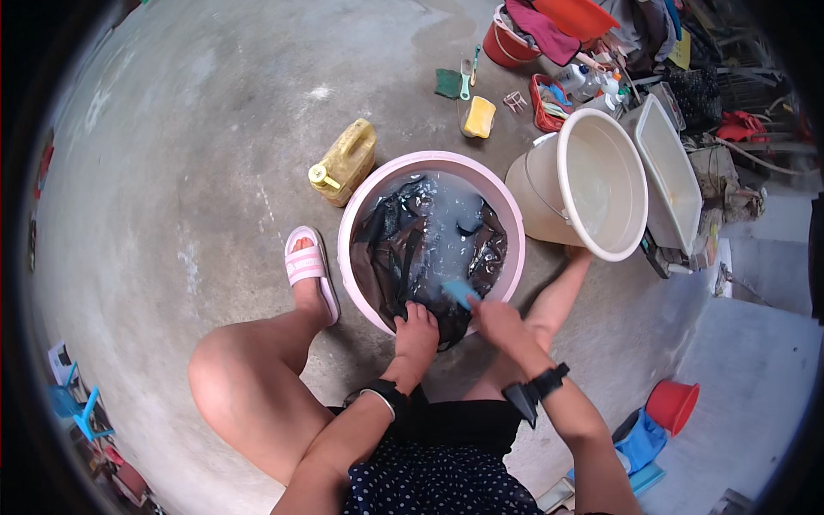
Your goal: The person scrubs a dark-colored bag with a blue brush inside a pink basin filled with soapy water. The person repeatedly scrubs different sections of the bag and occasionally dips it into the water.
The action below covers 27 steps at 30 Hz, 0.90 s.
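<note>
A pink plastic basin [432, 156] stands on the floor before me, holding cloudy, sudsy water and a soaked dark fabric item [378, 277] with straps. At the near rim, the curled fingers of my left hand [417, 331] grip a bunched dark part of it. My right hand [505, 325] is closed around the handle of a light-blue brush [460, 293], which is blurred and held over the fabric just right of my left hand. The brush's underside is hidden.
Left of the basin is a yellow jug [347, 161]. To the right, a large cream bucket [541, 187] tilts beside a white tub [669, 180]. Beyond lie a yellow sponge [479, 117], a green scouring pad [448, 83], a small brush [465, 80] and a red bucket [505, 45].
</note>
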### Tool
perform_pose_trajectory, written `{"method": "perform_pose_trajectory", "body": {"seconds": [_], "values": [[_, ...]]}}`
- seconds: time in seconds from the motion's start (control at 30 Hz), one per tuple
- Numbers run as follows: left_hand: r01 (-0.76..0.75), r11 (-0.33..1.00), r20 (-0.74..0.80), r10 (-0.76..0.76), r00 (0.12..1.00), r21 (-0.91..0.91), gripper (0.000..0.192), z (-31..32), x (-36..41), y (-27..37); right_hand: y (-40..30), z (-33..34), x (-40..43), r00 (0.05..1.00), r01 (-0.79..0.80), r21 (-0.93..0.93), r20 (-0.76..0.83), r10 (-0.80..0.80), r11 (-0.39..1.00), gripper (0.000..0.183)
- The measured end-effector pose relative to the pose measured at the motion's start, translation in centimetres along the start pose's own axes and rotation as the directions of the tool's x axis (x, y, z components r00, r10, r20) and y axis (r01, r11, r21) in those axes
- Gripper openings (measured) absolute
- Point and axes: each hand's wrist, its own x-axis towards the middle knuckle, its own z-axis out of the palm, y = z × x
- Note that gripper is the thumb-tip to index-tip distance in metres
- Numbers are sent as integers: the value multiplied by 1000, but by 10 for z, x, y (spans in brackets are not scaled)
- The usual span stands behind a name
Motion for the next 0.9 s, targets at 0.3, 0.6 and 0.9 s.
{"method": "perform_pose_trajectory", "body": {"seconds": [0.3,0.6,0.9], "values": [[-3,1000,-13,3,1000,-5,39,-1,6,3,34,-1,122,958,-144,14,-247,143,989,36],[15,999,59,-13,998,-42,36,-7,3,1,-1,42,59,948,98,284,-318,-3,954,36],[4,999,14,-4,1000,-43,35,-1,1,-1,-18,11,-20,971,220,403,-176,-160,888,33]]}}
